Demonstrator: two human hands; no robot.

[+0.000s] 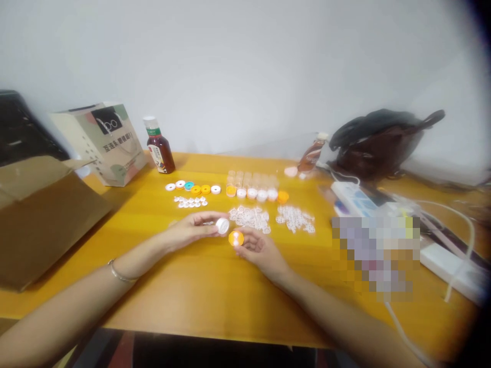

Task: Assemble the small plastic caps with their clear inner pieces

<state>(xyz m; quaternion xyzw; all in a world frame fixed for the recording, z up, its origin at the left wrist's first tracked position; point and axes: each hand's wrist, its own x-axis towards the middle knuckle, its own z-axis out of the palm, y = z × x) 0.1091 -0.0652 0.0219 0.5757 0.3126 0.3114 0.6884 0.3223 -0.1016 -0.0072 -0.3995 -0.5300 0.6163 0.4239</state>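
Yellow wooden tabletop below a pale grey wall, with small plastic parts at mid-frame

At the centre of the frame, the left hand pinches a white round plastic cap between thumb and fingers. Just beside it, lower and to the right, the right hand has thumb and fingertips closed on an orange round plastic cap with a pale middle. Both caps are close together but apart. A thin metal bracelet circles the left wrist.

Above the left hand lie small white plastic pieces and a line of white, teal and orange ring-shaped plastic parts. Above the right hand are two spreads of clear flat plastic pieces; beyond them stands a row of pale translucent cylinders, edged by white and orange round parts.

At the left edge is a brown cardboard box; in the upper left, a printed paper bag and a dark red bottle with a white top. In the upper right, a tilted brown bottle leans near a dark bag.
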